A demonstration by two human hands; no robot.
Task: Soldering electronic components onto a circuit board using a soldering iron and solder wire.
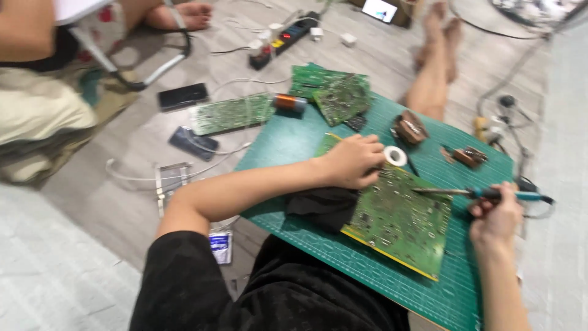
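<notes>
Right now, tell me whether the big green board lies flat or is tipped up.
Flat. The board lies face up on the cutting mat, left hand resting on its top edge; the right hand holds a soldering iron over it.

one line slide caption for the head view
Left hand steadies a green circuit board on a cutting mat while the right hand holds a soldering iron.

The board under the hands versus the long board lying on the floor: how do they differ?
The board under the hands lies on the green cutting mat; the long board lies off it, on the floor. The first looks broad and squarish, the second narrow and elongated. The left hand rests on the first and the right hand points a soldering iron at it; nobody touches the second. Both are green circuit boards.
</notes>
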